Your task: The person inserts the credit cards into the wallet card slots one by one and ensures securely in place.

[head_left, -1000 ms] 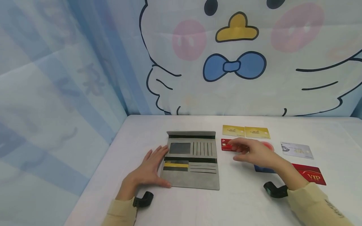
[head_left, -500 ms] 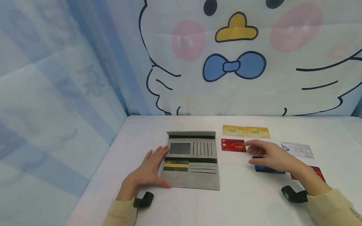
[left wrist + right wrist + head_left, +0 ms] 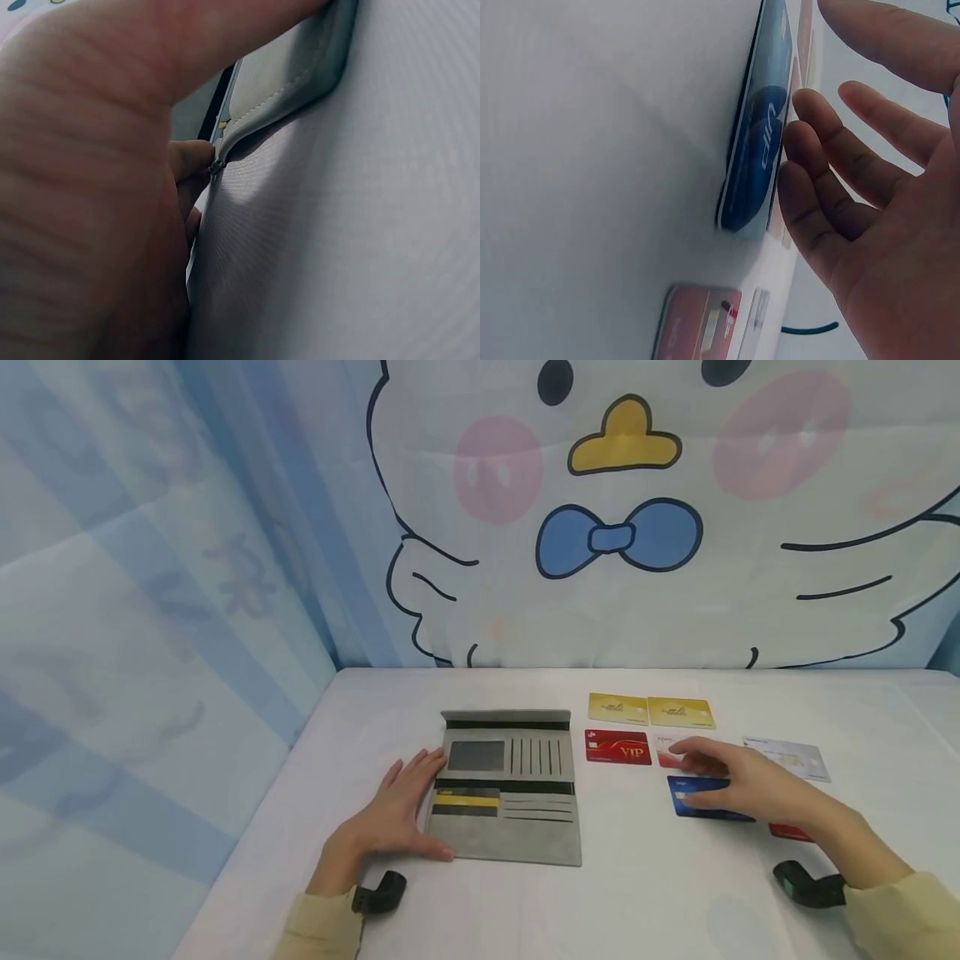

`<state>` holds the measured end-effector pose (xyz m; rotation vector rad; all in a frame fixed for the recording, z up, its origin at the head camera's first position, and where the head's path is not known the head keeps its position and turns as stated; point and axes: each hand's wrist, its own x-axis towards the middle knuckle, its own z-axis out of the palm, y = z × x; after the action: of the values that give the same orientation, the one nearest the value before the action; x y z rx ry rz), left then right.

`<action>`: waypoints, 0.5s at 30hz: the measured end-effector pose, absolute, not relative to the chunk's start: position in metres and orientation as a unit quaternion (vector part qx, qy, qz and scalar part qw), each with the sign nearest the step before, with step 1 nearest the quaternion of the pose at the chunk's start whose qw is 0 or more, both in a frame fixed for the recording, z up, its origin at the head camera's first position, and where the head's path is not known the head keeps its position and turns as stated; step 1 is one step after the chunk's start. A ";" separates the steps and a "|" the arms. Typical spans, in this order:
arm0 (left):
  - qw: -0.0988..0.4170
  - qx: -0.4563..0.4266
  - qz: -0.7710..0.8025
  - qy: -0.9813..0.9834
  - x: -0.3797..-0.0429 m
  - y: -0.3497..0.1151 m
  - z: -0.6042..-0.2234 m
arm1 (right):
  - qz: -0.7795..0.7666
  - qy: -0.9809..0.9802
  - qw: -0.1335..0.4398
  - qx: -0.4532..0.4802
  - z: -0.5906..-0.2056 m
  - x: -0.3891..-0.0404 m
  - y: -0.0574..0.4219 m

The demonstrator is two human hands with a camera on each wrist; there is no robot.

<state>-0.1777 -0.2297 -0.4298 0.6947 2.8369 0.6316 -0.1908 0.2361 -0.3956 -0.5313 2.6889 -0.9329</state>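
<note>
A grey wallet (image 3: 517,846) lies unfolded on the white table, with a dark card with a yellow stripe (image 3: 467,802) in one of its slots. My left hand (image 3: 397,814) rests along the wallet's left edge, fingers extended and thumb at the lower corner. In the head view, my right hand (image 3: 757,781) is over a blue card (image 3: 705,783) and a pale pink-and-white card (image 3: 663,752), partly covering both. Its fingers bend loosely and hold nothing; in the right wrist view they are beside the blue VIP card (image 3: 754,161), contact unclear.
Two gold cards (image 3: 617,709) lie side by side at the back, with a red VIP card (image 3: 618,747) in front of them. A silver card (image 3: 795,760) is farther right. Another red card (image 3: 789,832) is mostly hidden under the right forearm. A patterned curtain (image 3: 487,610) hangs behind the table.
My right hand has moved right, from the red VIP card to above the blue and pink-and-white cards, uncovering the red VIP card. The left hand and wallet stay in place.
</note>
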 end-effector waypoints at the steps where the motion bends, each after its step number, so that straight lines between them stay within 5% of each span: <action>1: 0.078 0.231 0.211 0.947 -0.177 -0.230 -0.429 | -0.317 0.923 0.124 -0.181 -0.396 -0.191 0.237; 15: 0.071 0.230 0.210 0.948 -0.178 -0.229 -0.432 | -0.277 0.934 0.140 -0.177 -0.396 -0.185 0.250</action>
<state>-0.1777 -0.2292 -0.4321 0.6925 2.8491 0.6306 -0.1852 0.2502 -0.3962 -0.5103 2.6980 -0.7988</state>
